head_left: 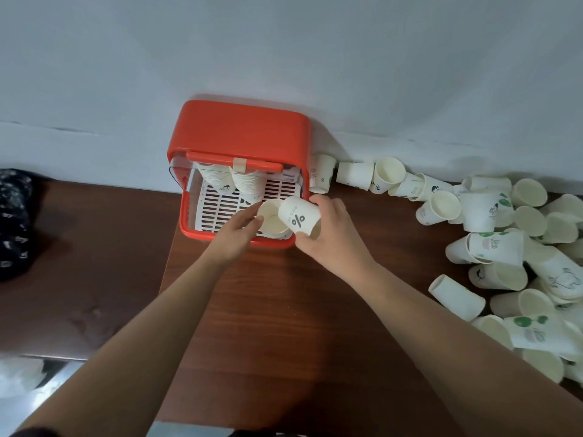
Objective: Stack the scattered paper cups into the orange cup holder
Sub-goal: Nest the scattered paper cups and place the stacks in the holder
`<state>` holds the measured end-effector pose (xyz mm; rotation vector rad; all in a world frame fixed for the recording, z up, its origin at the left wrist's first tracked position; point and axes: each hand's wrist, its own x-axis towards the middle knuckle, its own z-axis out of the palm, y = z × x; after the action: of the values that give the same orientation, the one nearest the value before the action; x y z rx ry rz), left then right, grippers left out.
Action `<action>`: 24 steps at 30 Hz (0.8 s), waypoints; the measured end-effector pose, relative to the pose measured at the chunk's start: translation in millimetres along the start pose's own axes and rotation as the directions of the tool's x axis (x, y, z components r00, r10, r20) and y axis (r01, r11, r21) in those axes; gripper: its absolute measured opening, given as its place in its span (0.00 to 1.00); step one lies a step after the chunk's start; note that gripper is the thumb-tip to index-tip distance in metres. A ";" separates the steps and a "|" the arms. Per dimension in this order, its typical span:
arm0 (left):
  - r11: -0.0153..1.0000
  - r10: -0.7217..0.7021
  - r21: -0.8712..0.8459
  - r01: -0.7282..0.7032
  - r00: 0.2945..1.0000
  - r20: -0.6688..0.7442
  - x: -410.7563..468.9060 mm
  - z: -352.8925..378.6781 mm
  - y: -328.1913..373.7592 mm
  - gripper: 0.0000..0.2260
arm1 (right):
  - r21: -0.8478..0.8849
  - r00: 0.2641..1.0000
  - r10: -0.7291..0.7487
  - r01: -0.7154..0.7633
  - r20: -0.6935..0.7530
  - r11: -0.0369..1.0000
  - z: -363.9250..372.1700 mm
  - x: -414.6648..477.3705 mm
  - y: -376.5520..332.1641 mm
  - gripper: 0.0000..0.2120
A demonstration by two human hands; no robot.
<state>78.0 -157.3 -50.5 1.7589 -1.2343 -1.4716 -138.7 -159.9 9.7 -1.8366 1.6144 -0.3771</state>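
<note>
One orange plastic cup holder (239, 130), one white slotted tray (220, 206). Two nested stacks of white paper cups (217, 176), one upright open cup (272, 217), one percent-marked cup (298, 216). Loose cups (482, 212): over twenty. One left hand (233, 234), one right hand (331, 234).

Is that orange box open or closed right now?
Open. The orange box shows its white slotted tray and cup stacks inside; the left hand reaches in.
</note>
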 end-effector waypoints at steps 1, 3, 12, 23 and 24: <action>1.000 0.000 0.001 0.000 1.000 0.001 -1.1 0.2 0.5 0.23 | -0.037 1.000 -0.016 0.016 -0.003 0.999 1.8 -2.3 -0.4 0.35; 1.000 0.005 -0.007 -0.005 1.000 0.017 -3.1 0.4 0.9 0.27 | -0.067 1.000 -0.025 0.024 -0.016 0.997 4.4 -2.7 -2.0 0.35; 0.998 0.046 -0.048 -0.045 0.999 0.013 -7.0 0.4 3.2 0.23 | -0.209 0.979 -0.193 0.177 -0.060 0.962 23.8 17.8 -18.8 0.33; 0.985 0.162 0.059 -0.165 0.985 0.050 -0.5 1.9 -11.4 0.21 | -0.070 0.996 -0.085 0.087 0.030 0.994 46.8 25.2 2.4 0.37; 0.980 0.168 0.100 -0.171 0.985 0.031 1.0 2.1 -12.0 0.21 | -0.024 0.998 -0.058 0.058 0.017 0.998 47.7 26.1 3.0 0.36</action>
<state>79.7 -152.6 -61.7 1.6597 -1.4562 -1.3548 -106.9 -171.5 -33.0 -1.9033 1.5640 -0.3685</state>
